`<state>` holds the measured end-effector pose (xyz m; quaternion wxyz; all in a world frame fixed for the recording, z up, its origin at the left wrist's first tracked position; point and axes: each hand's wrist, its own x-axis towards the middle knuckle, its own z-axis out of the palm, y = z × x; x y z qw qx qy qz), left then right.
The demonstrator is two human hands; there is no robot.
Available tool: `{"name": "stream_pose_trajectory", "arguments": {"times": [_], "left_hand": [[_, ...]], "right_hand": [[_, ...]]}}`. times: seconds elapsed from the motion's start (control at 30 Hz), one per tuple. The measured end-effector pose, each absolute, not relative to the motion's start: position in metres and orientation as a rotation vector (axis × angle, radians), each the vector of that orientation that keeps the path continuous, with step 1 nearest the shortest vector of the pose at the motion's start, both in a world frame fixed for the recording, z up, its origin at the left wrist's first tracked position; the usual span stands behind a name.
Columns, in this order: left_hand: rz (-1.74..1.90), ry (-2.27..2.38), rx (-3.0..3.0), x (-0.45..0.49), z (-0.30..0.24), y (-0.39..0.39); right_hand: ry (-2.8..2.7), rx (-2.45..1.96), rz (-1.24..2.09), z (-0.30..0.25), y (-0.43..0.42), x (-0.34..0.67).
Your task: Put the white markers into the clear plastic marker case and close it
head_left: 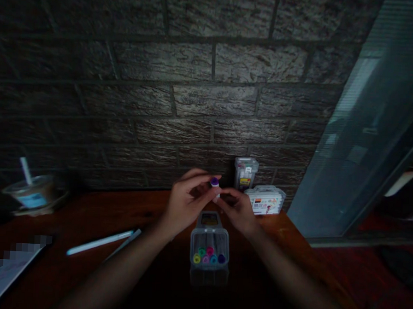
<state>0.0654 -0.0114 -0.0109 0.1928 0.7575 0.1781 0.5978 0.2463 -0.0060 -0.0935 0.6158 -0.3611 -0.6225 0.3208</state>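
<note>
A marker with a purple end [214, 181] and a white barrel is pinched between both hands, above the far end of a clear plastic case. My left hand [189, 196] grips it from the left, fingers closed around its upper part. From the right, my right hand [237, 208] holds its lower part with thumb and fingers together. Below them the clear case [192, 246] lies open on the table, its lid [208, 219] turned toward the wall. Several markers [206, 258] sit inside, showing yellow, green, red, pink, blue and purple ends.
Against the brick wall stand an upright clear container [246, 172] and a white carry case [268, 201]. A light blue pen [100, 242] lies left on the wooden table [148, 202]. Farther left are a cup with a straw [34, 194] and a flat screen or sheet [9, 273].
</note>
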Motion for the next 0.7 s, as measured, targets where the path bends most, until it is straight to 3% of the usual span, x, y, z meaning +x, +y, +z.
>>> {"name": "stream_pose_trajectory", "arguments": {"times": [0.37, 0.7], "left_hand": [[1.559, 0.6, 2.144, 0.045, -0.01, -0.02], [1.422, 0.443, 2.564, 0.027, 0.005, -0.031]], "right_hand": [[-1.487, -0.916, 0.568, -0.095, -0.01, 0.245], [-1.55, -0.979, 0.289, -0.086, -0.013, 0.258]]}}
